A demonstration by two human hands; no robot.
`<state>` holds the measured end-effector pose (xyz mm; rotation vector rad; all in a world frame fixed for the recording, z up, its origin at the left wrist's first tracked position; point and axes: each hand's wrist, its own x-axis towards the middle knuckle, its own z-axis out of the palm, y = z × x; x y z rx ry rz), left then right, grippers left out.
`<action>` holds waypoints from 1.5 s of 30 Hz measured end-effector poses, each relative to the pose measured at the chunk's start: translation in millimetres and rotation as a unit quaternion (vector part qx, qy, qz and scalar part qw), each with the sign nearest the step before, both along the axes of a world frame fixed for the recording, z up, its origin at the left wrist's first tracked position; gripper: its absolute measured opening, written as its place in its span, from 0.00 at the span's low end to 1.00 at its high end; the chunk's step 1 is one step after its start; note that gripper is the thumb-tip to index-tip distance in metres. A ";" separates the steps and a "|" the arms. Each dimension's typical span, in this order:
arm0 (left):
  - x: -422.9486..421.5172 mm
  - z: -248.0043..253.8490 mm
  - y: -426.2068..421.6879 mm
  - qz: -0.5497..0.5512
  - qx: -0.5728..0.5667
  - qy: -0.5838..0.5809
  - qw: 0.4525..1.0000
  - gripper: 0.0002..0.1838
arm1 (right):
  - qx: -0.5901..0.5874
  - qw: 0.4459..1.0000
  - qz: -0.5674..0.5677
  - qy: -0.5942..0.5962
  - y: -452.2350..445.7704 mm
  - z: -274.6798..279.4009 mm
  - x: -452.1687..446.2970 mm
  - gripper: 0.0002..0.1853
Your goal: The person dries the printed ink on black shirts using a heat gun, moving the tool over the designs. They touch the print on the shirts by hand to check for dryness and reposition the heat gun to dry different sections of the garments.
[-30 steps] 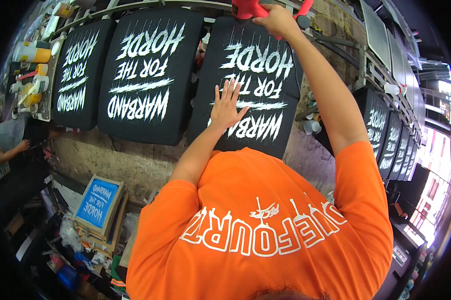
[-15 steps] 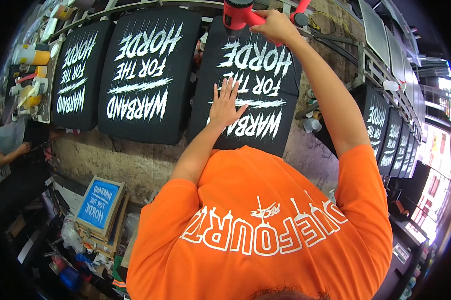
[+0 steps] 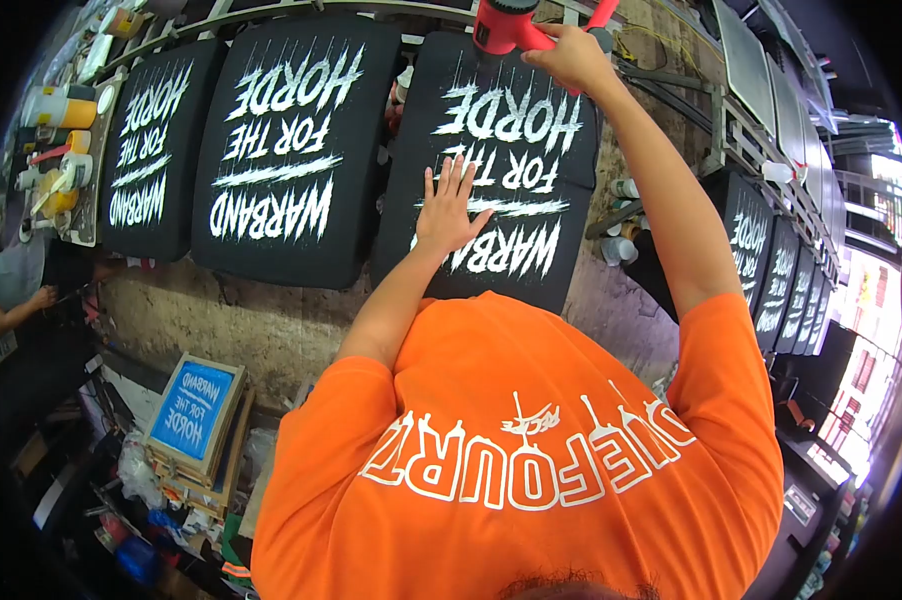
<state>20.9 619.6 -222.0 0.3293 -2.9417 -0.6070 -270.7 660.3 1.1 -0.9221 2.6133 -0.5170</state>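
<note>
My right hand point(image 3: 576, 60) is wrapped round the handle of a red heat gun point(image 3: 501, 30) at the top of the view. Its dark nozzle is tilted down over the upper end of a black shirt point(image 3: 426, 100), which bears white lettering reading "WARBAND FOR THE HORDE", upside down from here. Flat on that shirt rests my left hand point(image 3: 449, 208), fingers spread, covering part of the print. Whether the nozzle touches the cloth I cannot tell.
Two more printed black shirts point(image 3: 286, 140) point(image 3: 151, 150) lie to the left, with several others point(image 3: 771, 265) along the right rack. Paint tubs point(image 3: 66, 110) stand far left. A framed blue screen point(image 3: 193, 408) sits lower left. Another person's arm point(image 3: 21, 310) shows at the left edge.
My right hand has moved the heat gun a little to the right. My left hand stays flat on the shirt in nearly the same spot.
</note>
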 end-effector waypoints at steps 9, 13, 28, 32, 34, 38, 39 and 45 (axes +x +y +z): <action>0.1 0.0 -0.6 -0.002 -0.010 -0.011 1.000 0.49 | -0.048 0.994 -0.071 -0.071 -2.1 -13.3 -17.5 0.36; 1.4 -1.3 -0.1 -0.001 -0.008 -0.008 1.000 0.49 | -0.060 0.997 -0.055 -0.011 -2.9 -14.3 -14.5 0.36; 0.1 -0.2 0.3 -0.004 -0.010 0.006 1.000 0.49 | -0.030 0.999 -0.025 -0.005 3.6 -7.3 -8.8 0.36; 1.4 -0.3 0.6 0.000 -0.010 0.007 1.000 0.49 | -0.026 0.999 -0.012 -0.026 10.7 -1.2 5.6 0.35; 1.5 -1.3 0.3 0.000 -0.013 0.006 1.000 0.49 | -0.019 0.999 -0.008 -0.029 14.0 0.3 6.9 0.34; 0.1 -2.5 0.7 -0.001 -0.021 -0.006 1.000 0.50 | -0.006 1.000 0.004 0.000 24.6 -0.1 4.1 0.36; 0.1 -2.3 0.8 0.000 -0.021 -0.006 1.000 0.50 | -0.007 1.000 0.004 0.001 24.9 2.2 5.5 0.36; -0.7 -3.0 1.4 0.004 -0.017 -0.008 1.000 0.50 | -0.006 0.996 -0.055 -0.068 36.1 1.7 1.5 0.37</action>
